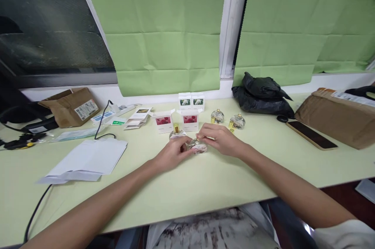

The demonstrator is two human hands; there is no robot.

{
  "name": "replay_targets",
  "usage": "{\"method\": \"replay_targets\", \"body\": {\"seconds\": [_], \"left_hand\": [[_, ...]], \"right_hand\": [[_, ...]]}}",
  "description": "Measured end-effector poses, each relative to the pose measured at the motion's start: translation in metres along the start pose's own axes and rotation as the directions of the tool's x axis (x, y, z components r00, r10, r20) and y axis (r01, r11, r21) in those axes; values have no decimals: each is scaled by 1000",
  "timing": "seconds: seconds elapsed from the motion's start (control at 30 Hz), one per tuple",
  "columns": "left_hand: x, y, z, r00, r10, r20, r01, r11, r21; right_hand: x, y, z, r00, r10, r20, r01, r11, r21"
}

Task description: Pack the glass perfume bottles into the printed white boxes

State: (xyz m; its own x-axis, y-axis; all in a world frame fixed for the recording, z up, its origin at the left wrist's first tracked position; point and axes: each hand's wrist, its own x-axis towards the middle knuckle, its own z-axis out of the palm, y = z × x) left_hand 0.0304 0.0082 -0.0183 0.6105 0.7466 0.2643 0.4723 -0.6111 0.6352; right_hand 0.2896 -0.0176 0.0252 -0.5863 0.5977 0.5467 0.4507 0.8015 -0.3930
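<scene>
A round glass perfume bottle (199, 147) stands at the table's middle, gripped at its side by the fingers of my left hand (171, 154). My right hand (224, 139) pinches the same bottle at its neck; the fingers hide whether a cap is there. Just behind my left hand is another bottle with a gold cap (176, 128), partly covered. Two more glass bottles, one (217, 116) beside the other (237, 121), sit beyond my right hand with gold caps near them. Behind my hands are two opened boxes with pink flower pictures, a left one (163, 124) and a right one (190, 123).
Two white-flower boxes (191, 95) stand at the back. Flattened cartons (137, 119), white papers (88, 159), a black cable (36, 212) and a cardboard box (73, 108) lie left. To the right are a black plastic bag (262, 94), a phone (311, 135) and a brown package (340, 118).
</scene>
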Motion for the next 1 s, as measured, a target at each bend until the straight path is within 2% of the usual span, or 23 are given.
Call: {"method": "replay_targets", "body": {"seconds": [0.13, 0.33, 0.43, 0.63, 0.7, 0.87, 0.93, 1.0], "left_hand": [[0, -1, 0, 1000, 0, 4, 0, 1000, 3], [1, -2, 1, 1000, 9, -2, -9, 1000, 14], [1, -1, 0, 1000, 10, -8, -10, 1000, 15], [1, 0, 0, 1000, 12, -12, -12, 1000, 12], [1, 0, 0, 1000, 20, -10, -20, 1000, 13], [1, -2, -1, 1000, 27, -12, -26, 999, 31], [1, -3, -1, 1000, 10, -7, -9, 999, 31], [1, -3, -2, 1000, -4, 2, 4, 1000, 29]], "right_hand": [[4, -2, -3, 1000, 9, 30, -8, 1000, -17], [1, 8, 4, 997, 66, -50, -56, 982, 181], [-2, 8, 6, 998, 31, -51, -24, 992, 122], [3, 0, -3, 999, -21, 39, 24, 997, -68], [5, 1, -4, 999, -6, 43, 8, 999, -40], [5, 10, -1, 999, 36, 1, -36, 984, 176], [4, 10, 0, 1000, 13, -12, -11, 987, 160], [3, 8, 1, 1000, -23, -12, 24, 997, 72]]}}
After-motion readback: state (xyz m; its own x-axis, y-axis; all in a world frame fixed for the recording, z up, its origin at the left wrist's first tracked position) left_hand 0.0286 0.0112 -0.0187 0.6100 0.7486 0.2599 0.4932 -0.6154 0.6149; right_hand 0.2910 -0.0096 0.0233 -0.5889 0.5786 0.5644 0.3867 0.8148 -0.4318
